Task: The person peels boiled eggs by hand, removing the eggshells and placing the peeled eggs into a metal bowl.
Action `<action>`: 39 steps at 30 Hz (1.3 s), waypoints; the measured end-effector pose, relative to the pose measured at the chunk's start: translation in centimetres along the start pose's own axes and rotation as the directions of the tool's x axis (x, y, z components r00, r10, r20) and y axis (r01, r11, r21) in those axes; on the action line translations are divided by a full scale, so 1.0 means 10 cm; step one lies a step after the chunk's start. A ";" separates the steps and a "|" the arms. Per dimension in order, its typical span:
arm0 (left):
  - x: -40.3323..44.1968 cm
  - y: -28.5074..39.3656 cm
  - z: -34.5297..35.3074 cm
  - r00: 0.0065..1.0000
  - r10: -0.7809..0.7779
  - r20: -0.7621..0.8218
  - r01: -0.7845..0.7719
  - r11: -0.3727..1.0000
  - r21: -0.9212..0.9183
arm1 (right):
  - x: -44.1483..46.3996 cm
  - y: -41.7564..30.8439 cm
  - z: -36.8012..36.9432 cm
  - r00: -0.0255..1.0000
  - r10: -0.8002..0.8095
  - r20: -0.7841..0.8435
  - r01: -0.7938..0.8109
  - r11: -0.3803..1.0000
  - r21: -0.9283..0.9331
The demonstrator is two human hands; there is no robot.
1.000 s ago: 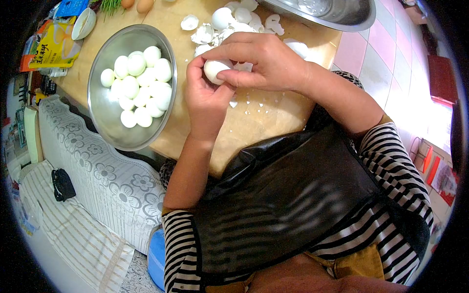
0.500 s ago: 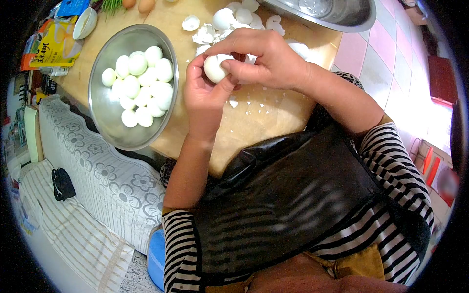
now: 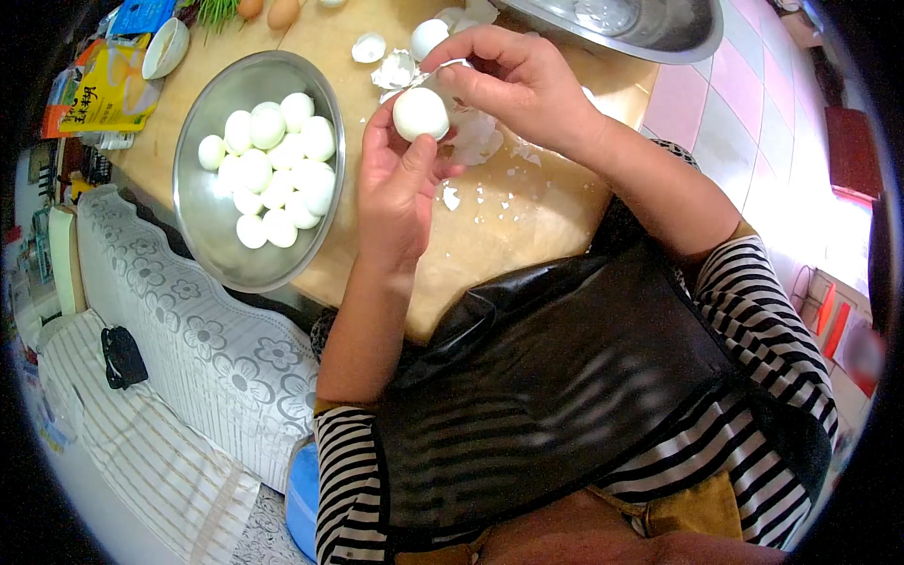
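Observation:
My left hand (image 3: 395, 193) is closed round a white boiled egg (image 3: 421, 114), its thumb against the lower side. Just above and to the right, my right hand (image 3: 532, 89) pinches a thin piece of white eggshell (image 3: 456, 63) between thumb and fingertips, apart from the smooth egg. Behind the hands lies a pile of broken shells (image 3: 395, 71), with another white egg (image 3: 429, 38) beside it, partly behind my right fingers. To the left, a steel bowl (image 3: 202, 240) contains several peeled eggs (image 3: 252, 171).
Small shell crumbs (image 3: 480, 200) dot the wooden table (image 3: 461, 259). A large steel basin (image 3: 650, 42) stands at the far right edge. Brown eggs (image 3: 282, 13), green stalks (image 3: 218, 11), a small white bowl (image 3: 167, 49) and a yellow packet (image 3: 108, 89) sit at the far left.
My right hand has drawn up and away from the egg with a bit of shell in its fingers. The egg now shows more fully in my left hand.

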State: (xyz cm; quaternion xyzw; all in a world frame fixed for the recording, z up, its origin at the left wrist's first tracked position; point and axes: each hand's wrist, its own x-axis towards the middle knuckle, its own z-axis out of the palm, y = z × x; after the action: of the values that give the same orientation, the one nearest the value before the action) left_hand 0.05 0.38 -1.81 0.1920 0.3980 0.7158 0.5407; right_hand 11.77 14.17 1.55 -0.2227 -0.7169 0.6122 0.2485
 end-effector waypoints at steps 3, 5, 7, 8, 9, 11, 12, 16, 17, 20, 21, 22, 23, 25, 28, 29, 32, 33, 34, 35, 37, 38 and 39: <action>0.00 0.00 -0.01 1.000 0.009 -0.007 -0.009 0.999 0.032 | -0.01 -0.04 -0.03 0.994 -0.103 -0.032 0.097 0.983 -0.153; 0.01 0.04 0.03 1.000 0.010 -0.005 -0.010 1.000 0.017 | -0.02 -0.04 -0.04 0.966 -0.256 -0.034 0.236 0.931 -0.278; 0.02 0.07 0.04 0.998 -0.016 0.060 0.016 1.000 -0.013 | -0.01 -0.03 -0.06 0.947 -0.320 -0.008 0.301 0.898 -0.320; 0.01 0.07 0.05 0.998 -0.017 0.057 0.018 1.000 -0.015 | -0.01 -0.03 -0.06 0.923 -0.384 0.023 0.366 0.859 -0.359; 0.00 0.07 0.06 0.999 -0.022 0.048 0.023 1.000 -0.018 | -0.01 -0.02 -0.05 0.924 -0.382 0.024 0.365 0.860 -0.357; -0.01 0.05 0.04 0.999 -0.029 0.038 0.030 0.999 -0.021 | -0.02 0.00 -0.03 0.880 -0.472 0.062 0.458 0.803 -0.382; 0.00 0.02 0.02 0.999 -0.040 0.026 0.040 0.999 -0.005 | -0.02 -0.01 -0.03 0.881 -0.470 0.061 0.456 0.804 -0.381; 0.02 0.01 -0.04 0.998 -0.042 0.052 0.046 0.996 -0.081 | 0.03 -0.02 -0.06 0.917 -0.393 -0.073 0.346 0.872 -0.347; 0.02 0.01 -0.03 0.998 -0.042 0.052 0.046 0.996 -0.081 | 0.05 -0.01 -0.09 0.914 -0.389 -0.111 0.329 0.876 -0.353; 0.04 0.02 -0.02 0.998 -0.044 0.043 0.051 0.983 -0.179 | 0.05 -0.04 -0.21 0.945 -0.312 -0.103 0.266 0.911 -0.316; 0.04 0.02 -0.02 0.998 -0.046 0.035 0.053 0.971 -0.234 | 0.06 -0.09 -0.22 0.944 -0.317 -0.087 0.272 0.902 -0.335; 0.05 0.02 -0.01 0.998 -0.048 0.028 0.054 0.956 -0.288 | 0.00 -0.18 -0.21 0.946 -0.297 -0.131 0.240 0.911 -0.335; 0.05 0.01 -0.02 0.998 -0.048 0.028 0.054 0.956 -0.288 | 0.03 -0.14 -0.21 0.946 -0.297 -0.131 0.240 0.911 -0.335; 0.06 0.00 -0.04 0.999 -0.047 0.026 0.053 0.940 -0.338 | 0.09 0.00 -0.23 0.916 -0.337 -0.219 0.317 0.941 -0.121; 0.06 -0.01 -0.04 0.999 -0.047 0.014 0.048 0.932 -0.360 | 0.10 -0.06 -0.30 0.891 -0.419 -0.173 0.369 0.893 -0.258; 0.07 -0.01 -0.04 0.999 -0.047 0.014 0.049 0.932 -0.360 | 0.10 -0.09 -0.34 0.874 -0.482 -0.063 0.392 0.775 -0.496; 0.06 -0.01 -0.03 0.999 -0.029 0.039 0.042 0.919 -0.392 | 0.27 0.09 -0.09 0.589 -0.799 -0.125 0.439 0.445 -0.780; 0.05 -0.01 -0.01 1.000 0.000 0.027 0.010 0.938 -0.348 | 0.27 0.09 -0.06 0.467 -0.876 -0.118 0.397 0.327 -0.858; 0.05 -0.01 0.00 0.999 0.029 0.017 -0.022 0.953 -0.302 | 0.19 0.05 -0.12 0.549 -0.835 -0.040 0.507 0.370 -0.779; 0.05 -0.02 0.00 0.999 0.028 0.017 -0.021 0.953 -0.303 | 0.12 0.01 -0.13 0.613 -0.788 0.052 0.599 0.420 -0.682; 0.05 -0.03 -0.01 0.996 0.071 0.046 -0.058 0.970 -0.235 | 0.05 0.02 -0.06 0.716 -0.692 0.092 0.585 0.523 -0.620; 0.04 -0.02 0.00 0.996 0.071 0.045 -0.059 0.970 -0.235 | 0.00 -0.01 -0.04 0.806 -0.576 0.136 0.546 0.637 -0.544; 0.03 -0.01 0.03 0.996 0.071 0.046 -0.058 0.971 -0.231 | -0.03 -0.01 -0.03 0.873 -0.448 0.191 0.482 0.740 -0.468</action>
State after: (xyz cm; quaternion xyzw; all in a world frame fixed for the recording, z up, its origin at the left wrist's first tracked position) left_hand 0.18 0.79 -1.72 0.1603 0.2917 0.7687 0.5462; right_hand 12.17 14.20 1.71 -0.0732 -0.8911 0.3297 0.3030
